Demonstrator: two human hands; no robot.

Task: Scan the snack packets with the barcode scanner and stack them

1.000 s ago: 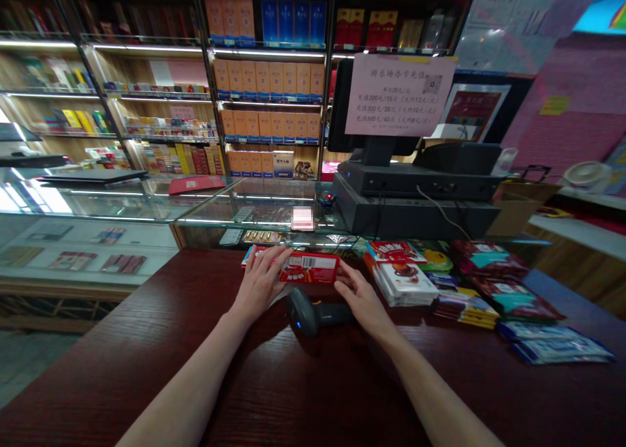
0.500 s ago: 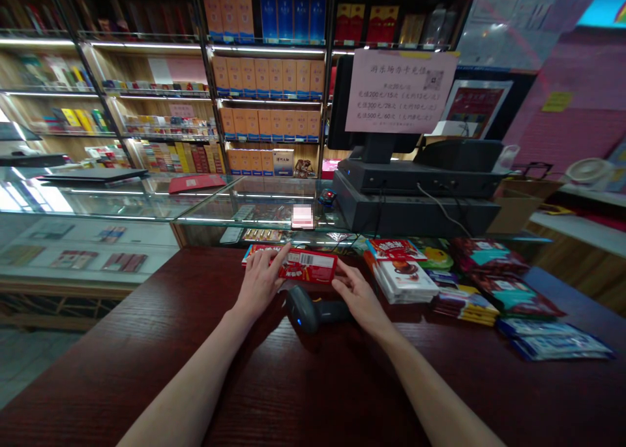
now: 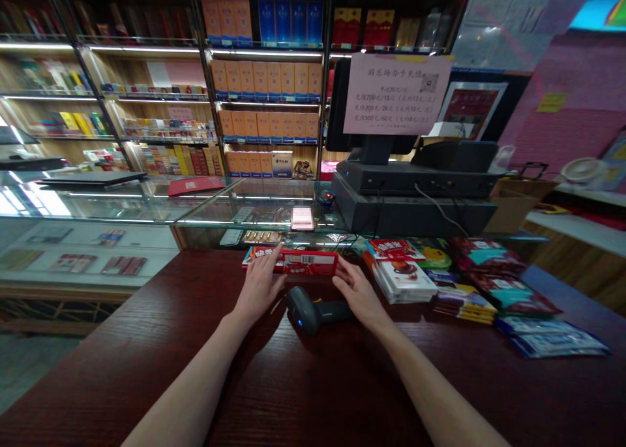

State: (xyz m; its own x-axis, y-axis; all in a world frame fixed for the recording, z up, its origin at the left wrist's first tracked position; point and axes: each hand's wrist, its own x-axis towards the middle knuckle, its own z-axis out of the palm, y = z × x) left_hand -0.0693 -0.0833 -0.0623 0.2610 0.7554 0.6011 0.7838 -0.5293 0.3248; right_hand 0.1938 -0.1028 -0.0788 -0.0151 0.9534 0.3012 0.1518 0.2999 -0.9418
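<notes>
A flat red snack box point(image 3: 308, 262) with a white barcode label lies near the far edge of the dark wooden counter point(image 3: 303, 395), on top of another red box point(image 3: 257, 253). My left hand point(image 3: 261, 286) rests with its fingers stretched over the box's left end. Fingers apart, my right hand point(image 3: 359, 292) touches the box's right end. A black handheld barcode scanner point(image 3: 313, 310) lies on the counter between my wrists, its blue light on.
Stacks of snack packets point(image 3: 454, 277) cover the counter to the right. A black till with a monitor and a pink paper notice point(image 3: 396, 94) stands behind them. A glass display case point(image 3: 147, 202) runs left, with shelves of boxed goods behind.
The red box has been pushed a little further away and laid flatter on the box beneath. Both hands have followed it forward.
</notes>
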